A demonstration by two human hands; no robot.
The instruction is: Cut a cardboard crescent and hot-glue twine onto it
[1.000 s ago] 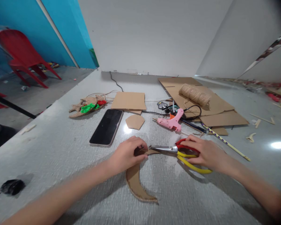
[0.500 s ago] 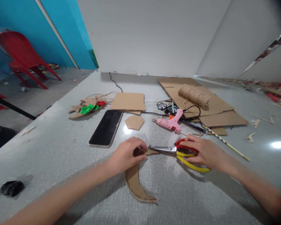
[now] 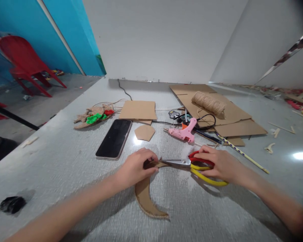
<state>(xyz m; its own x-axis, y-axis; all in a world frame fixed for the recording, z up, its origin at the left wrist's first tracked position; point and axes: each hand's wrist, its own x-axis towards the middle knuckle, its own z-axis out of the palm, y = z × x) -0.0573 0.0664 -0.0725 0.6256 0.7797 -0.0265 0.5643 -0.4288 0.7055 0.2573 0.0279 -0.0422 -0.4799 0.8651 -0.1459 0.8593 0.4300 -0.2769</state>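
Note:
A crescent-shaped cardboard piece (image 3: 144, 198) with a rough brown edging lies on the table, its lower tip pointing right. My left hand (image 3: 138, 168) pinches its upper part between thumb and fingers, which hide some of it. My right hand (image 3: 217, 164) grips a pair of scissors (image 3: 183, 162) with red and yellow handles. The blades point left and reach the crescent's upper tip, close to my left fingertips. Beyond my hands lie a small cardboard polygon (image 3: 144, 132), a black phone (image 3: 114, 138) and a pink glue gun (image 3: 183, 132).
A twine roll (image 3: 209, 102) rests on cardboard sheets (image 3: 232, 116) at back right. A patterned pencil (image 3: 242, 153) lies right of it. A cardboard rectangle (image 3: 137, 110) and a decorated twine piece (image 3: 93, 116) with green and red flowers sit behind the phone. A white panel (image 3: 161, 40) stands behind.
The scissor blades look closer together at the crescent's upper tip. Both hands stay in almost the same place; the view has shifted very slightly.

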